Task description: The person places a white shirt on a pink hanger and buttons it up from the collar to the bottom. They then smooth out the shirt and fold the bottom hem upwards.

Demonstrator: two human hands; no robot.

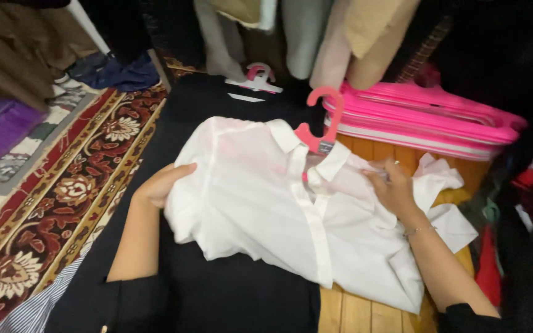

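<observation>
From the head view, a white button-up shirt lies spread on a pink plastic hanger whose hook rises past the collar toward the top of the frame, so the shirt's long axis runs from the collar at upper centre down and to the right, toward its hem. It rests half on a black garment and half on a wooden surface. The left hand is at the shirt's left shoulder edge, fingers curled against the cloth where the sleeve bunches; whether they pinch the fabric or only press against it I cannot tell. The right hand lies on the opposite shoulder, just right of the collar, fingers bent down into the cloth and seemingly gripping it, a thin bracelet at the wrist. The shirt therefore lies between the two hands, with the collar and hanger neck nearer the right hand than the left, and the button placket running down the middle between both forearms. Just beyond the hanger's hook, a stack of pink hangers sits on the wooden surface, near the right hand. A white hanger lies on the black cloth farther off. A red patterned rug stretches along the left, well apart from both hands, and hanging clothes fill the top.
</observation>
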